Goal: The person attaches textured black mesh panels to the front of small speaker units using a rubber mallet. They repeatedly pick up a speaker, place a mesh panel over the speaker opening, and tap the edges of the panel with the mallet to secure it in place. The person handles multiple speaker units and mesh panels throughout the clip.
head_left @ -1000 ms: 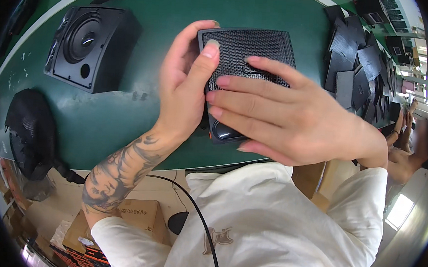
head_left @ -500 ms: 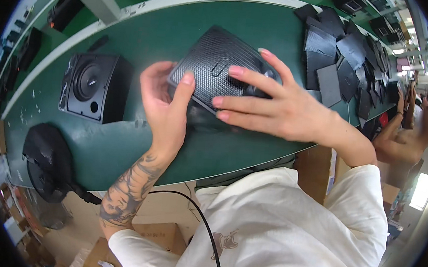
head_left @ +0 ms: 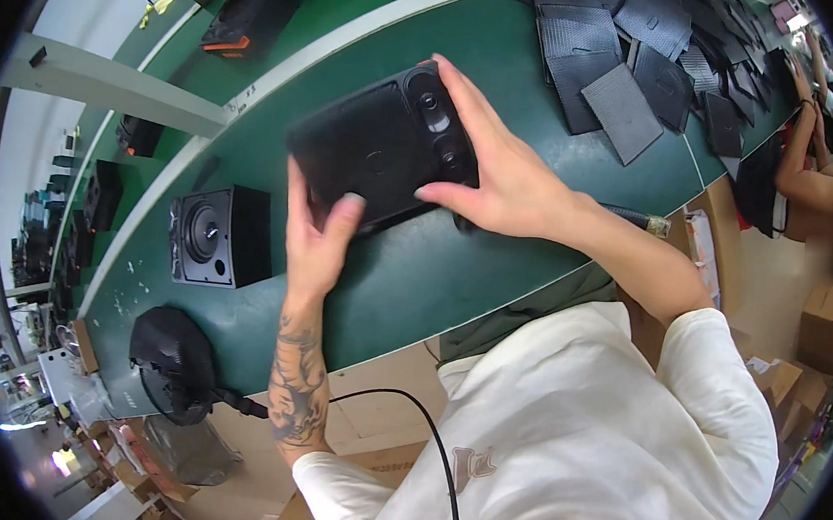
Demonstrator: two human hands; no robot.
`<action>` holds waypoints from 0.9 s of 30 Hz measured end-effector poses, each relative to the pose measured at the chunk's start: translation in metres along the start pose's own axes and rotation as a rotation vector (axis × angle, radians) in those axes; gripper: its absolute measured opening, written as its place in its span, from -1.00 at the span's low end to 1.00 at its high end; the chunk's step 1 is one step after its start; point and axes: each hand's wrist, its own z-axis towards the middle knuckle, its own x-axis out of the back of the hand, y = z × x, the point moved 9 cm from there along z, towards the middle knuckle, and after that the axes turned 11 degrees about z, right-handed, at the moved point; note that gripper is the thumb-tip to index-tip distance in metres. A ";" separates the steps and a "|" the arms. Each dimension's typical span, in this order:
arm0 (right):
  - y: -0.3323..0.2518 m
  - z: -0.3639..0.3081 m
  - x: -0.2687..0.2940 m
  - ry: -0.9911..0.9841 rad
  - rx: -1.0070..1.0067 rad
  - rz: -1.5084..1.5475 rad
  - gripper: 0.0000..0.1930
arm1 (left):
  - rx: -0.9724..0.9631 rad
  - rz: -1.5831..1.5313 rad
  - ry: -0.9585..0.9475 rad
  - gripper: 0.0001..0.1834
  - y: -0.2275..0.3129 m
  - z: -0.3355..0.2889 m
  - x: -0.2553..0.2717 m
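Dark green workbench [head_left: 405, 283] below, and it's a black, box-shaped, plastic-looking casing [head_left: 371, 146] held up between both hands, left hand [head_left: 316, 243] with thumb and fingers clamped on its left end, right hand [head_left: 513, 185] gripping its right end, black boxy speaker [head_left: 230, 237] standing off left.

green workbench [head_left: 400, 293] | pale metal beam [head_left: 110, 81] | tan floor [head_left: 766, 299] | whitish wall [head_left: 81, 10], upper left

Between your left hand [head_left: 313, 243] and right hand [head_left: 513, 185] you hold a black, boxy unit [head_left: 361, 150] over the green table [head_left: 385, 301], aslant, its right end farther from you, dark broad face showing, glossy and round fittings along that end.
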 end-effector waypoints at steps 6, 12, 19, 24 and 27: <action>-0.006 0.004 0.009 0.039 0.081 0.125 0.09 | -0.196 0.276 0.113 0.46 0.029 -0.002 -0.020; 0.004 -0.004 0.004 0.299 -0.036 0.248 -0.18 | -0.209 0.010 0.081 0.24 0.029 -0.004 -0.022; 0.014 -0.006 -0.001 0.375 -0.094 0.390 -0.25 | -0.231 0.047 0.167 -0.12 0.036 -0.004 -0.023; 0.027 -0.007 -0.003 0.430 -0.172 0.493 -0.21 | -0.220 0.100 0.214 -0.13 0.036 0.000 -0.017; 0.028 -0.005 -0.005 0.443 -0.180 0.452 -0.23 | -0.230 0.183 0.236 -0.19 0.034 0.002 -0.011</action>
